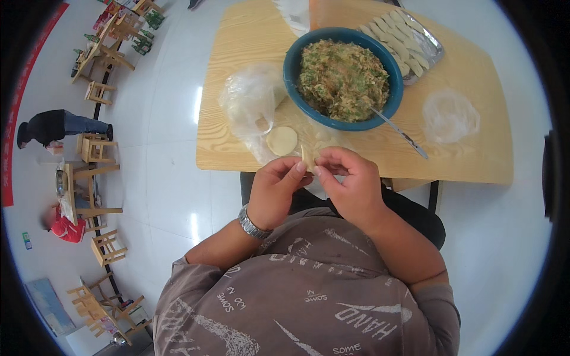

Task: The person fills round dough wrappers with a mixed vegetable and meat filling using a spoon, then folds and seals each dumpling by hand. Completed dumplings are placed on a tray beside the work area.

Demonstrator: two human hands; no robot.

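Between my left hand (279, 189) and my right hand (349, 182), a folded dough wrapper (308, 156) is pinched by the fingers of both, just off the table's near edge. Behind them, round dough wrappers (282, 141) lie on clear plastic. A blue basin (343, 127) holds a chopped filling (340, 80) with green bits, and a metal utensil (403, 135) leans out over its near right rim. At the back right, a foil-like tray (434, 42) carries several long filled dough pieces (396, 35). Whether filling is inside the held wrapper is hidden.
The wooden table (481, 164) has a clear plastic bag (251, 100) on the left, a crumpled plastic piece (450, 115) on the right and a white bag (296, 15) behind the basin. Far left are a standing person (49, 127), a seated person in red (67, 227), stools and tables.
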